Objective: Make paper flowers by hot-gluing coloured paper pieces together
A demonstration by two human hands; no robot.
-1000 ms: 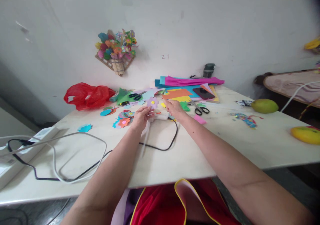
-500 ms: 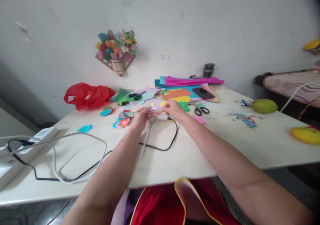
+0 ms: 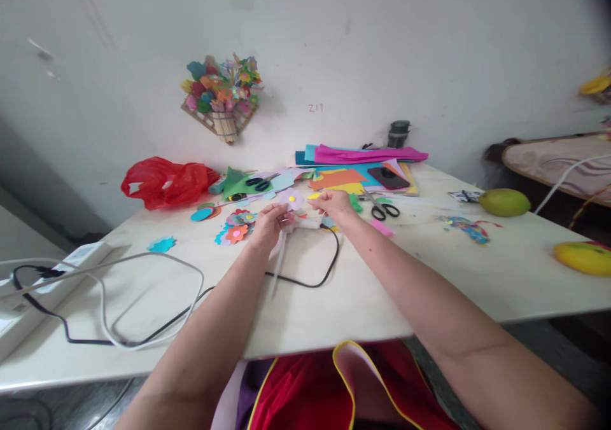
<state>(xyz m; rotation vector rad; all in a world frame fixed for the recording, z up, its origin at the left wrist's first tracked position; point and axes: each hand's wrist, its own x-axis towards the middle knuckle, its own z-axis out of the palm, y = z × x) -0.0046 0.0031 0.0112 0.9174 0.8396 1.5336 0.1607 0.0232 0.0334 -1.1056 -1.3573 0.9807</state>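
Note:
My left hand (image 3: 271, 222) is closed, its fingertips pinching the edge of a light purple paper flower (image 3: 291, 199) with a yellow dot at its centre. To the right, my right hand (image 3: 333, 203) has its fingers bunched in a pinch beside a small yellow paper piece (image 3: 314, 196); whether it grips that piece or something smaller does not show. Under and between the hands lies a white glue gun (image 3: 305, 224), partly hidden, with a black cord at its right end. A translucent glue stick (image 3: 278, 268) points toward me below my left hand.
Several paper flowers (image 3: 237, 234) lie left of my hands, scissors (image 3: 384, 210) to the right. Coloured sheets (image 3: 338, 179), a phone (image 3: 387, 177) and a red plastic bag (image 3: 167, 183) are farther back. Cables cross the left side beside a power strip (image 3: 71, 277). A mango (image 3: 505, 202) lies right.
My right hand has shifted slightly right and away from me, widening the gap from the purple flower. My left hand and the flower have stayed nearly still.

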